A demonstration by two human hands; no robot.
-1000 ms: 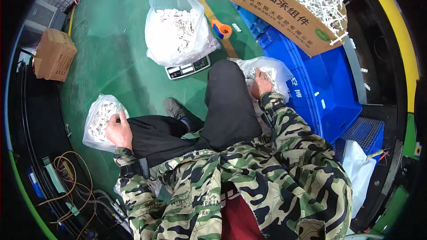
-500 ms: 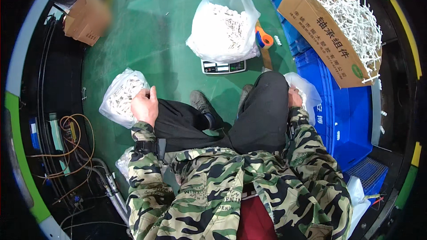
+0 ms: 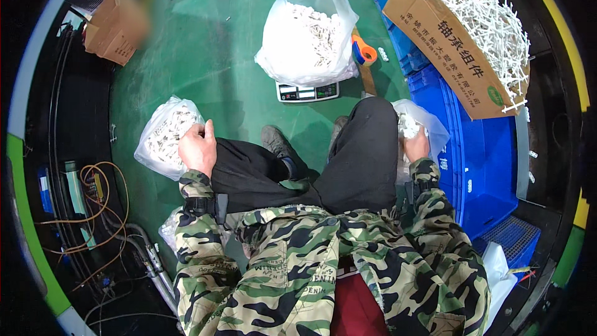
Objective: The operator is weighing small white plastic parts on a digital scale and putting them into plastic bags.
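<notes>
Beside my left thigh, my left hand is at the near edge of a clear plastic bag full of small white plastic parts. Its thumb points up; the other fingers curl in against the parts, and what they hold is hidden. Beyond my right knee, my right hand reaches into another clear bag. Its fingers are bent close together at a heap of white parts; I cannot see what is between them. A large bag of white parts stands on a digital scale ahead of my feet.
On the right, a cardboard box of white plastic sprues rests on blue crates. An orange tape roll lies by the scale. At left are a brown carton, hoses and metal pipes.
My right hand has come up and is more visible at the white parts in the right bag. The left hand stays at its bag. The whole view has shifted slightly.
</notes>
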